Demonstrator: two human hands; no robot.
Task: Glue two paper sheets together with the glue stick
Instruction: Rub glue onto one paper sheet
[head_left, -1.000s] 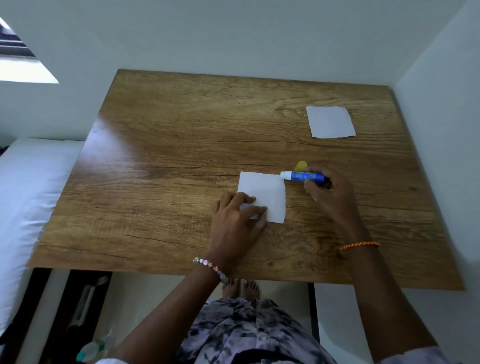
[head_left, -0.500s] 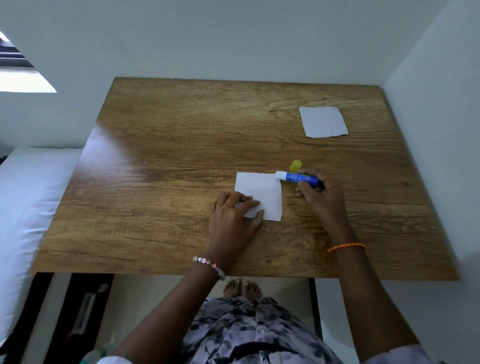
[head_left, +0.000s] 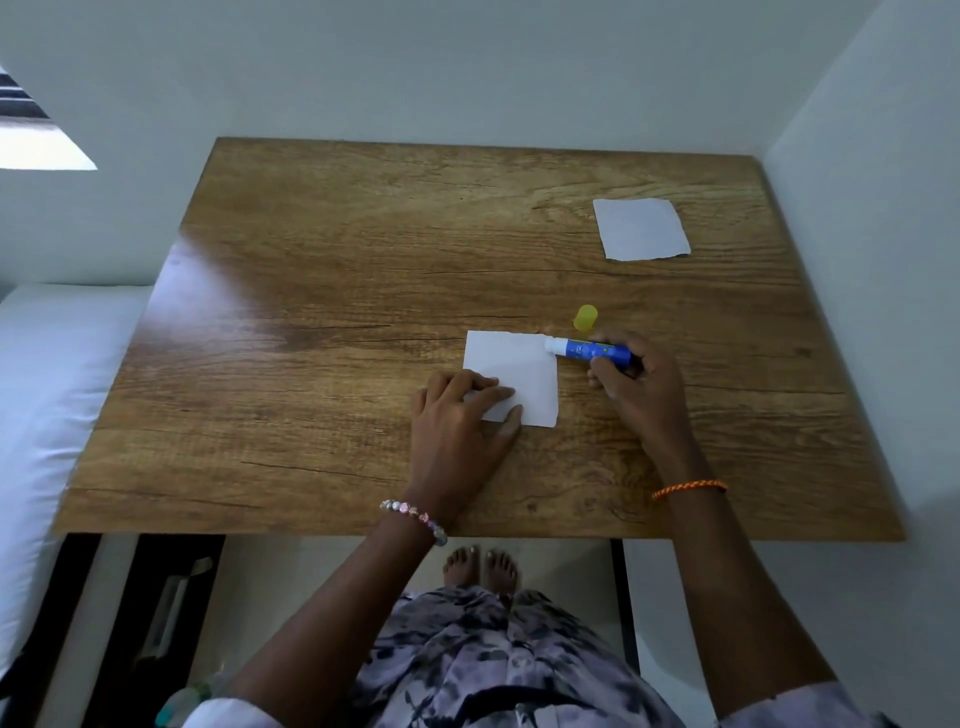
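While the left hand (head_left: 460, 426) presses the near paper sheet (head_left: 519, 371) flat, the right hand (head_left: 636, 382) grips the glue stick (head_left: 589, 349), lying crosswise, white tip pointing left at the sheet's far right corner.

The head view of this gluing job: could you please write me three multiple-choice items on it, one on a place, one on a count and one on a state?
1. Where does the yellow cap lie?
A. on the table just beyond the glue stick
B. on the far paper sheet
C. in the left hand

2. How many paper sheets are on the table?
A. one
B. two
C. three

3. The glue stick is
A. capped, lying alone
B. uncapped, held in the right hand
C. standing upright

Answers:
1 A: the yellow cap rests on the table behind the glue stick.
2 B: near paper sheet under the left hand, far paper sheet.
3 B: white tip bare, right hand grips it.
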